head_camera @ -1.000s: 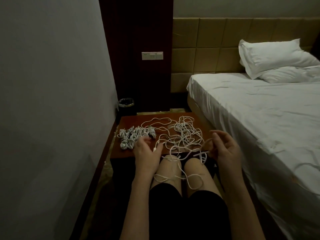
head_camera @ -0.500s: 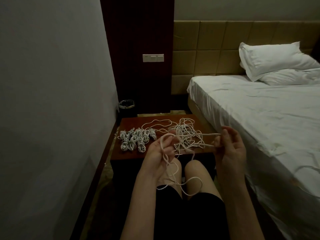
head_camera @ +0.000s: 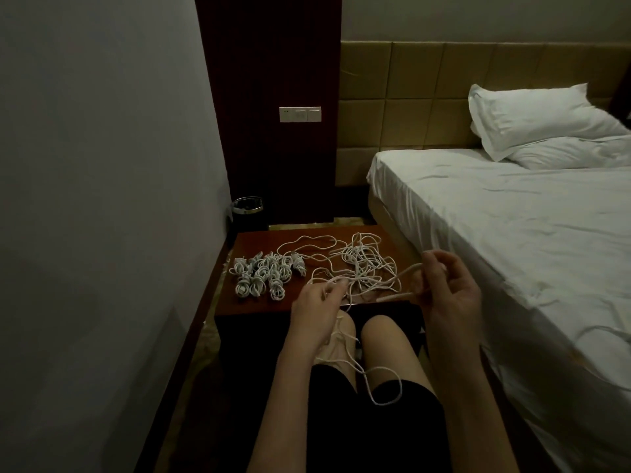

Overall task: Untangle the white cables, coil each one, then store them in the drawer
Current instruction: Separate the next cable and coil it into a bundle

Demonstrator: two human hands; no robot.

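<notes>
A tangle of white cables (head_camera: 367, 268) lies on the right half of a small reddish-brown bedside table (head_camera: 252, 307). Several coiled white cables (head_camera: 263, 276) sit bunched on its left half. My left hand (head_camera: 316, 308) pinches a strand at the table's front edge. My right hand (head_camera: 444, 288) is raised at the table's right corner, fingers curled around the same cable, which runs taut between both hands. The cable's loose end (head_camera: 379, 387) hangs down over my knees. No drawer shows from here.
A bed with white sheets (head_camera: 512, 240) and pillows (head_camera: 532, 121) runs along the right. A grey wall (head_camera: 102, 199) closes the left. A small black bin (head_camera: 247, 209) stands behind the table by a dark wood panel with a switch plate (head_camera: 300, 114).
My left hand has dropped lower toward the table's front edge. My right hand stays raised, keeping the strand stretched between them. The loop over my knees has shifted.
</notes>
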